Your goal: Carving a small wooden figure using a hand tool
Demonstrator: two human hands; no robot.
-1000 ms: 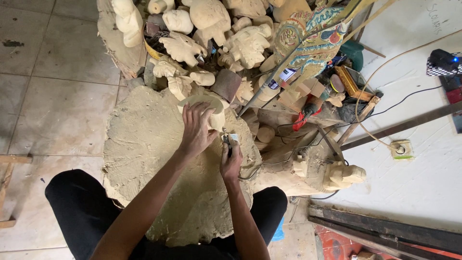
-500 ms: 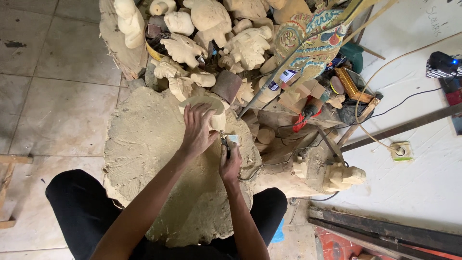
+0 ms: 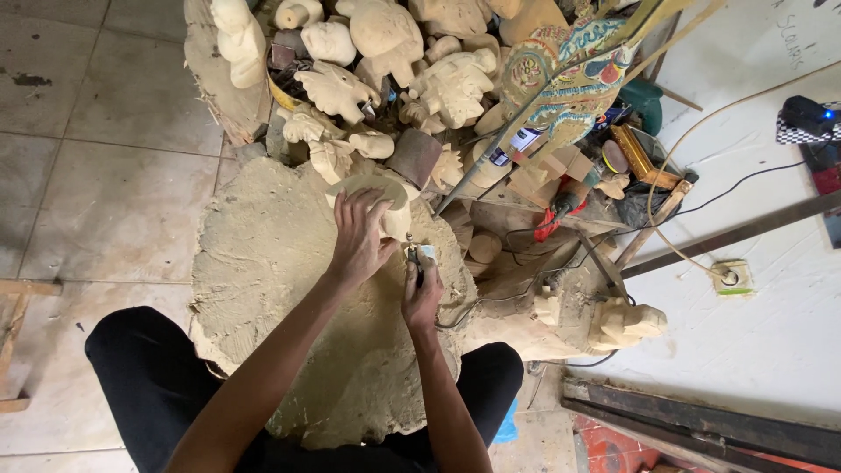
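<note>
My left hand (image 3: 357,238) grips a pale carved wooden piece (image 3: 385,200) and steadies it on a big dusty wooden slab (image 3: 272,280) between my knees. My right hand (image 3: 423,293) holds a small rotary carving tool (image 3: 421,257), its tip against the lower right side of the piece. A dark cord runs from the tool to the right. My legs in black trousers sit on either side of the slab.
Several unpainted wooden figures (image 3: 385,44) are piled just beyond the slab. A painted carved figure (image 3: 569,79) leans at the upper right. Wood blocks, tools and cords (image 3: 569,197) lie right of my hands, with a wall socket (image 3: 731,276) and metal bars (image 3: 701,429).
Both hands have stayed on the piece and tool, with only slight shifts of the fingers. The camera view has barely moved.
</note>
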